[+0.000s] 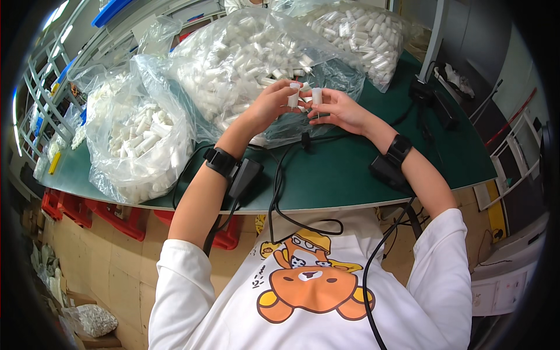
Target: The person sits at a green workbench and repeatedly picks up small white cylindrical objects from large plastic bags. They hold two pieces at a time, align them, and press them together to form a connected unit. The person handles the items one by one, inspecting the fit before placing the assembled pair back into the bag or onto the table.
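Observation:
Both hands are raised above the far middle of the table, close together in front of a large clear bag (227, 64) of small white plastic cylinders. My left hand (269, 105) pinches a white, translucent plastic cylinder (293, 95), held upright between thumb and fingers. A similar white plastic cylinder (317, 96) stands upright in the fingers of my right hand (345, 112). A small gap separates the two pieces. Loose cylinders lie behind my fingertips at the bag's mouth. Whether the pieces have caps or threads is too small to tell.
An open clear bag (137, 143) of white cylinders stands at the table's left, another full bag (364, 44) at the back right. Black cables (279, 181) cross the green table (338, 181). A metal post (434, 41) rises at the right. Red stools (119, 219) stand below the edge.

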Motion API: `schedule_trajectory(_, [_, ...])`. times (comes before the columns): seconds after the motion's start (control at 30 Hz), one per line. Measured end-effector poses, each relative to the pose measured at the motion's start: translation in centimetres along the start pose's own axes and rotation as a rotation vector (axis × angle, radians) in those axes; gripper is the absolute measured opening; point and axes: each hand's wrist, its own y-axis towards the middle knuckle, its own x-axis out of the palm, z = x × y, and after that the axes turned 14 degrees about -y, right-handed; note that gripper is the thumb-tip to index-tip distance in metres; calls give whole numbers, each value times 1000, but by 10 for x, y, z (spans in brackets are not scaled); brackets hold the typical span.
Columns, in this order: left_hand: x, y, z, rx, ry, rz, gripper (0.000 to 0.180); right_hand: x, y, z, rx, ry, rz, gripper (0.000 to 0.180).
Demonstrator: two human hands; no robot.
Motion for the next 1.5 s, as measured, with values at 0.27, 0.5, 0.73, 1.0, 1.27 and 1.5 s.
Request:
schedule_trajectory(0.27, [-2,1,-2,14,171,5,35,-2,2,4,-26,-64,33,36])
schedule_trajectory(0.5, [1,-1,-2,5,188,3,37,-2,2,6,-22,-47,65,40])
schedule_trajectory(0.73, [-2,1,-4,-4,174,-32,36,-3,4,9,-42,-65,56,36])
schedule_trajectory(1.0, [1,-2,-5,11,36,-65,33,-4,5,8,33,-119,28,22])
schedule_trajectory(1.27, [-12,4,-10,-156,-16,6,42,16,2,-53,-159,-265,118,21])
schedule_trajectory(1.5, [-21,-6,-15,-144,35,-37,33,129,36,-159,-202,-319,-252,39])
